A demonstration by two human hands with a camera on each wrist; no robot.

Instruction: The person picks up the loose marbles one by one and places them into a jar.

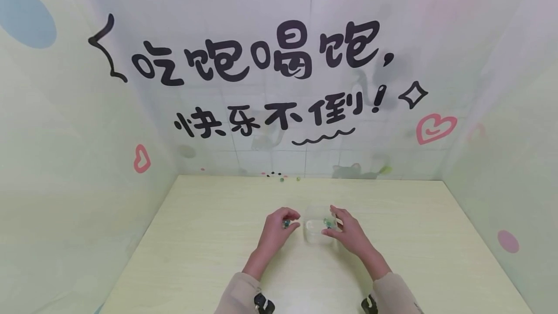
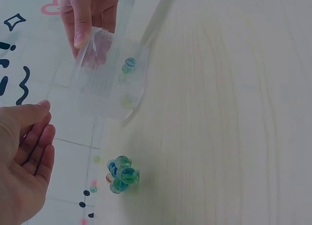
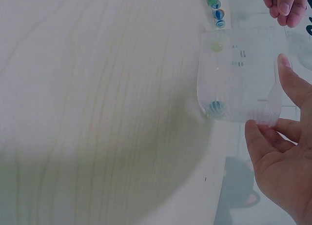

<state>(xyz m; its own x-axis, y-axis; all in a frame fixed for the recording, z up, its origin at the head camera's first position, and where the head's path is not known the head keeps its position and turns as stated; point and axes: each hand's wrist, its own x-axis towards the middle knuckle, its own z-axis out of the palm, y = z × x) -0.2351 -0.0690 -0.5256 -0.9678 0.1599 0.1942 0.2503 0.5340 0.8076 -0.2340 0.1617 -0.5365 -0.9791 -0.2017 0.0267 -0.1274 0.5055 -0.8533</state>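
Observation:
A clear plastic box [image 1: 316,230] stands on the table in front of me, with a few glass marbles [image 2: 128,65] inside. My right hand [image 1: 348,231] grips its right side at the rim, thumb and fingers on the wall, as the right wrist view shows. To the left of the box my left hand [image 1: 279,227] hovers with its fingers gently bent and apart from the thumb. A cluster of blue and green marbles [image 2: 123,174] lies on the table just under that hand. In the head view the left fingers frame these marbles, and they hold nothing.
The pale wood-grain table [image 1: 196,236] ends at a back wall sheet [image 1: 226,159] with large black lettering. Two small greenish round spots [image 1: 282,180] show at the table's back edge. Printed side sheets [image 1: 87,197] enclose the table left and right.

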